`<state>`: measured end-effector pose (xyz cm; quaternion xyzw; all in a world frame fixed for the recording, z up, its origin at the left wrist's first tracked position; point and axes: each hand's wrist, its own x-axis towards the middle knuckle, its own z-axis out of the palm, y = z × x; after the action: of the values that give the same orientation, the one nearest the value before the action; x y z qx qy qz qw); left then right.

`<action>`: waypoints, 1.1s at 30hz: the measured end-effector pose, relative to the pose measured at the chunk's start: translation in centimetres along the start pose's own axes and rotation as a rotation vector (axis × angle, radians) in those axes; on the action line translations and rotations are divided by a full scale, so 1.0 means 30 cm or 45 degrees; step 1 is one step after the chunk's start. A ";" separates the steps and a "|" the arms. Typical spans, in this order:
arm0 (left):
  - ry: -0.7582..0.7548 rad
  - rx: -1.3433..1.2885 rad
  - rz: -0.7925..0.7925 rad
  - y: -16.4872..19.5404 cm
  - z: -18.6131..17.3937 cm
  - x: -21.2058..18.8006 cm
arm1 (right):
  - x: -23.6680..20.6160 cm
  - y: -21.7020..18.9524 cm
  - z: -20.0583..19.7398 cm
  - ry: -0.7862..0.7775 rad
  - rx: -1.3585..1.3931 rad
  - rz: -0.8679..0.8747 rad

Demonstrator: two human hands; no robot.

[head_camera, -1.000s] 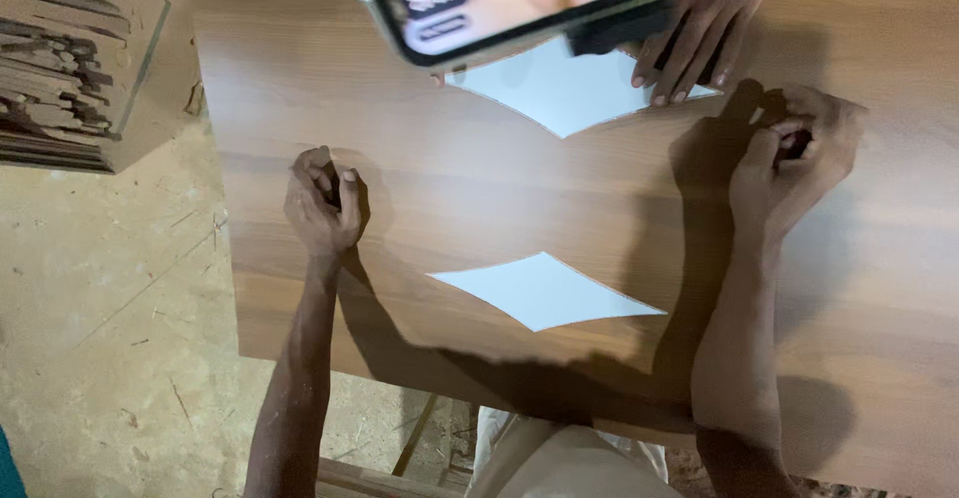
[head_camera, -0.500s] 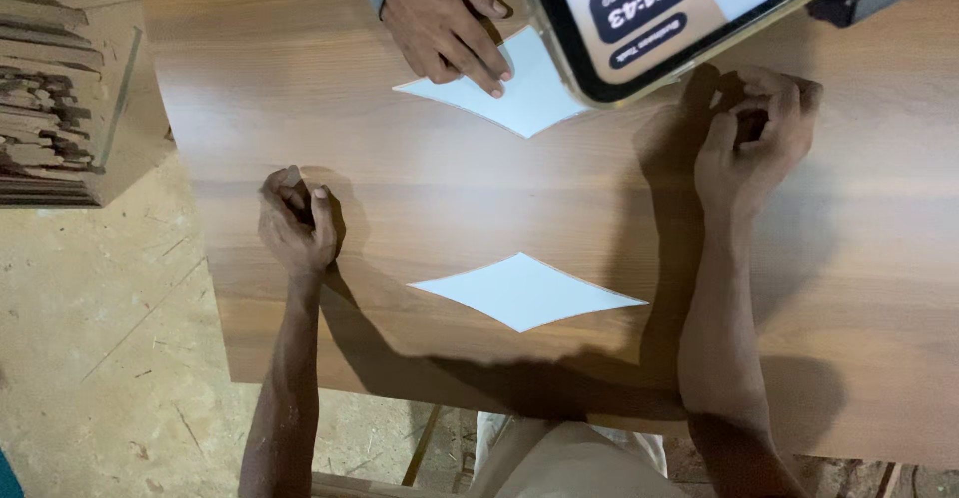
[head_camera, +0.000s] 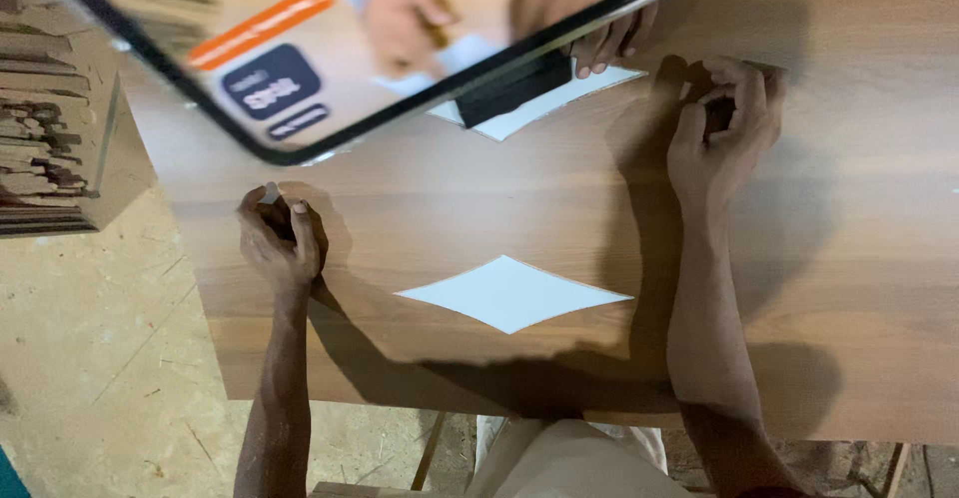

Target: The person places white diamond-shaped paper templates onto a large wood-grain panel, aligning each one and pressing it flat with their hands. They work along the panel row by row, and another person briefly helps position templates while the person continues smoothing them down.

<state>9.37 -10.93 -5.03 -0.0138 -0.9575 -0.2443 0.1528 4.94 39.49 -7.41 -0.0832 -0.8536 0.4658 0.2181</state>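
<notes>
Head view: our left hand [head_camera: 282,243] rested fisted at the wood-grain surface [head_camera: 519,188] edge, fingers clamped on a small pale piece [head_camera: 271,194] | right hand [head_camera: 721,128] curled, fingers together, contents unclear | smooth white diamond-shaped cutout [head_camera: 511,293] lay flat between them | a co-worker's glossy tablet [head_camera: 330,48] overhead.

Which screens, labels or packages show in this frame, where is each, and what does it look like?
Tablet screen: held tilted across the top of the view above the wooden board; a dark-framed rectangle with rounded corners, lit, showing an orange bar, a dark rounded box and a camera image of hands.
No packages, labels or signs can be seen.
</notes>
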 end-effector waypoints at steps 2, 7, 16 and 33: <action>-0.006 0.003 -0.031 -0.006 0.005 -0.001 | 0.000 -0.004 0.001 0.010 0.024 0.011; -0.020 0.014 -0.105 -0.006 0.005 -0.005 | 0.008 -0.011 0.003 0.010 -0.004 -0.015; -0.040 -0.061 -0.057 0.001 0.006 -0.001 | 0.012 -0.016 -0.005 -0.010 -0.085 0.028; -0.018 -0.007 -0.029 -0.027 0.014 -0.010 | 0.013 -0.003 0.001 0.008 -0.049 -0.040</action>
<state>9.45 -11.43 -5.85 -0.0050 -0.9580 -0.2486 0.1431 4.57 39.55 -7.25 -0.0753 -0.8629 0.4455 0.2265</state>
